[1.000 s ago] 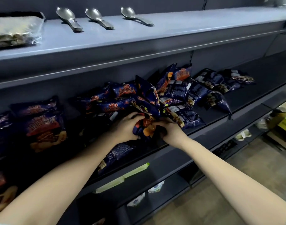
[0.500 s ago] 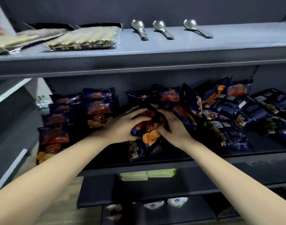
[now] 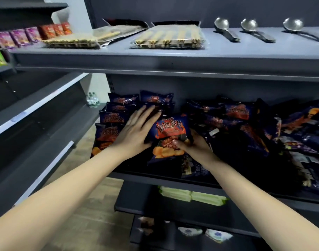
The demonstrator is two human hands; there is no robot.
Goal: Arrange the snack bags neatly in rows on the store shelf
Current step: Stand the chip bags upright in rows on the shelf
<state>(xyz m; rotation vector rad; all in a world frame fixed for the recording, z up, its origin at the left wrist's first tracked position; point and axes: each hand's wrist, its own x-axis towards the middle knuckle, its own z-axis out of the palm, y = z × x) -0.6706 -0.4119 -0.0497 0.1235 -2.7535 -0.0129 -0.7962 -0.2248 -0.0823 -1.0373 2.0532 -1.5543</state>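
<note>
With the right hand (image 3: 193,147) pinching the bag (image 3: 168,131) at its lower edge and the flat left hand (image 3: 137,131) bracing its side, seat it label-forward, flush beside the rows (image 3: 115,120) at the shelf (image 3: 155,176) left.

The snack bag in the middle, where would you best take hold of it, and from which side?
Probably by its lower edge, from the front right. The snack bag leans face-up with that edge nearest; the right hand pinches there, thumb on top. The left hand and the stacked row crowd its left side.
</note>
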